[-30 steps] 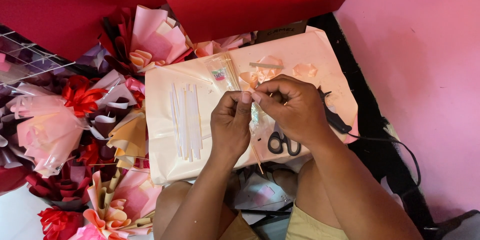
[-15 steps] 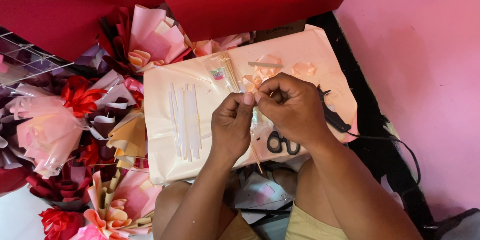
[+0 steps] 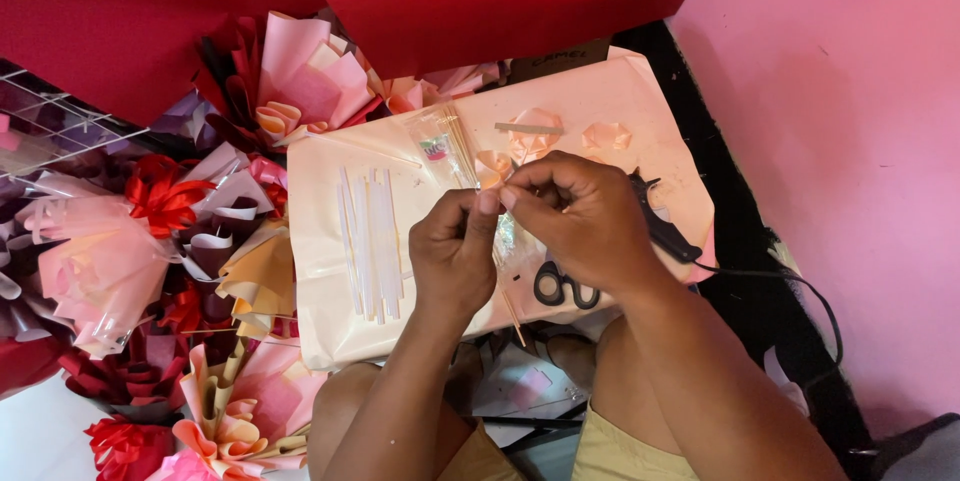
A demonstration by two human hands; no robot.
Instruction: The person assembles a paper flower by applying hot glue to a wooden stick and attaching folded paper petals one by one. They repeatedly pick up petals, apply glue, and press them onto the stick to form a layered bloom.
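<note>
Head view: a peach ribbon piece is pinched between the closed fingertips of the left hand and right hand, raised slightly from half a second earlier, above a thin wooden stick over the cream board.

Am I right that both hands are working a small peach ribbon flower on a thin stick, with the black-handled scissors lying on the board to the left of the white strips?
Not quite: in the head view the scissors lie right of the white strips, just under the right hand. The rest holds: it and the left hand work the peach ribbon flower on its thin stick.
</note>
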